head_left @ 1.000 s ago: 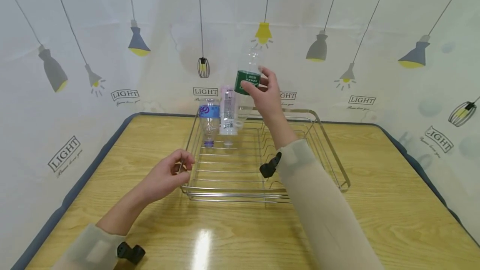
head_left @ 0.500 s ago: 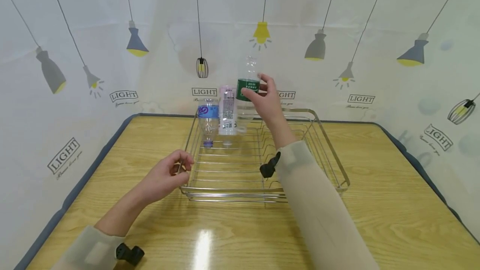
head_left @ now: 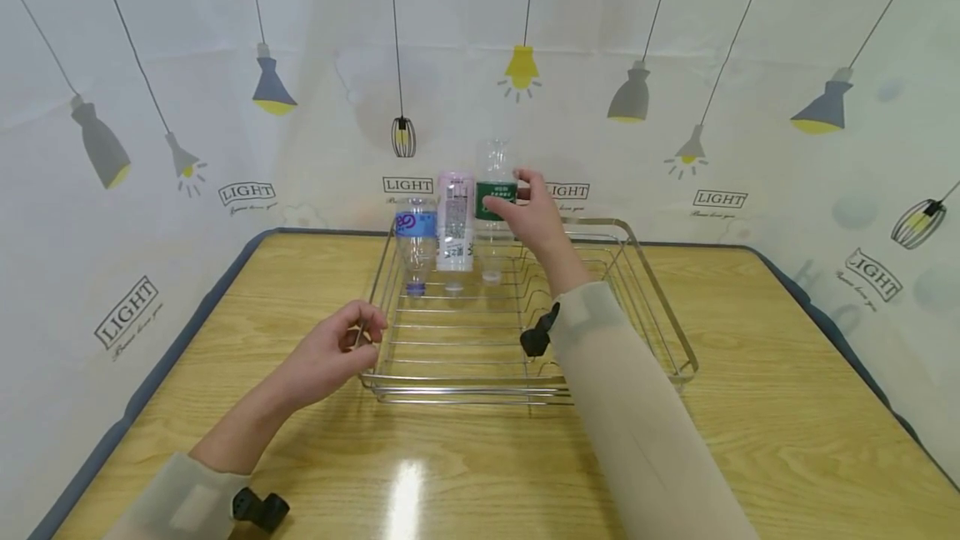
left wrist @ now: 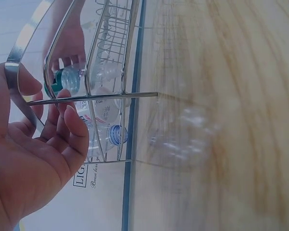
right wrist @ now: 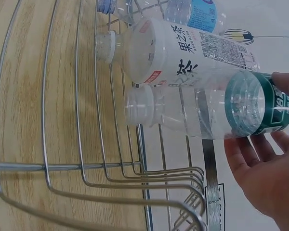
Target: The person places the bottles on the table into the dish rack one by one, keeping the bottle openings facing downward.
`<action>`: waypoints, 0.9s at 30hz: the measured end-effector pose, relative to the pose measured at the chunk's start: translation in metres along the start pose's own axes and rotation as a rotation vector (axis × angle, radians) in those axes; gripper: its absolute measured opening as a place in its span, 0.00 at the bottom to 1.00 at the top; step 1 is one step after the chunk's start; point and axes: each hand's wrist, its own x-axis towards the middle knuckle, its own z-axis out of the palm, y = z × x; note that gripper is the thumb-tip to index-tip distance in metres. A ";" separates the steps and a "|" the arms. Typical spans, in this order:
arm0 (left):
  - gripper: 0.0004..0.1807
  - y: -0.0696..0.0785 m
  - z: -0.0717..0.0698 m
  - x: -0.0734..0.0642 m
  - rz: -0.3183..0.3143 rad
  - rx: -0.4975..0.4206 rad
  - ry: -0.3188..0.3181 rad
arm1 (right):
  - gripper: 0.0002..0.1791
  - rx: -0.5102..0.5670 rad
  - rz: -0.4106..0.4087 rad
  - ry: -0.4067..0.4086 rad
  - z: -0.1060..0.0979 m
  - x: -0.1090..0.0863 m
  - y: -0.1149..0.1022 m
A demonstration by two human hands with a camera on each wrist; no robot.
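Observation:
My right hand [head_left: 536,215] holds a clear plastic bottle [right wrist: 197,103] by its green label, thumb on one side and fingers on the other. The bottle is upside down, its capless neck low over the wires of a metal dish rack [head_left: 457,377]. Beside it, a bottle with a pink and white label [head_left: 455,227] stands neck down in the rack. Left of that is another upside-down bottle with a blue label [head_left: 416,227]. At the rack's left front corner, my left hand [left wrist: 43,139] has its thumb and curled fingers around the rim.
The rack stands on a wood-grain table [head_left: 465,473] with a dark edge. Wire dividers [right wrist: 183,187] run along the rack's right part. Behind the table hangs a pale sheet [head_left: 330,90] printed with lamps.
My right hand has lowered the green-labelled bottle into the rack, bringing it upright on its neck beside the pink and white one. The left hand has stayed at the rim.

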 end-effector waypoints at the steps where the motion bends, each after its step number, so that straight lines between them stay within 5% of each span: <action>1: 0.15 0.000 0.000 0.000 -0.002 0.000 0.000 | 0.48 -0.005 0.011 -0.003 0.000 0.000 0.000; 27: 0.17 -0.001 0.000 0.000 -0.008 -0.004 -0.002 | 0.51 -0.111 0.117 -0.076 -0.003 -0.002 0.004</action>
